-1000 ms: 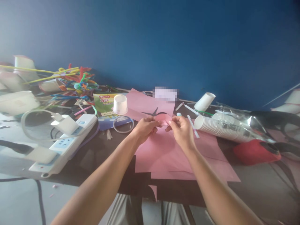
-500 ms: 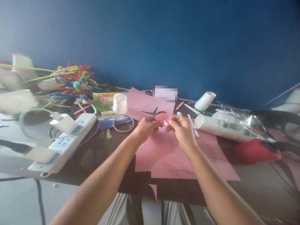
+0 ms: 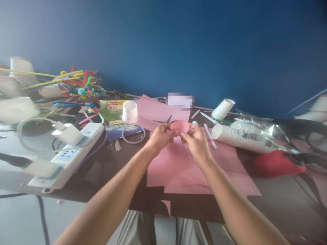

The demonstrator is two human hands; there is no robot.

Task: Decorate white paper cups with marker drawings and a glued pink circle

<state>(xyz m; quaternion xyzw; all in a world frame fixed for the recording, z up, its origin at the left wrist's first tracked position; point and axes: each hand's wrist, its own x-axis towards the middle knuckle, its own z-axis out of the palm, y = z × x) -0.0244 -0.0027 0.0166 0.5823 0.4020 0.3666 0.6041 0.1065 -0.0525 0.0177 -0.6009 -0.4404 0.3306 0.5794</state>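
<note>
A small rounded piece of pink paper is held between my two hands, above larger pink sheets on the dark table. My left hand pinches its left side between thumb and fingers. At its right side, the fingers of my right hand are closed on the same piece. Just behind the hands lie dark scissors, partly hidden by the paper. A white pen lies to the right of my right hand.
On the left are a white power strip with plugged chargers, and colourful pipe cleaners. A paper cup stands near a cable loop. Stacked paper cups and a red object lie right. A blue wall rises behind.
The pink paper piece has turned so that more of its rounded face shows. Both hands have shifted their fingers slightly around it; the view has moved a little.
</note>
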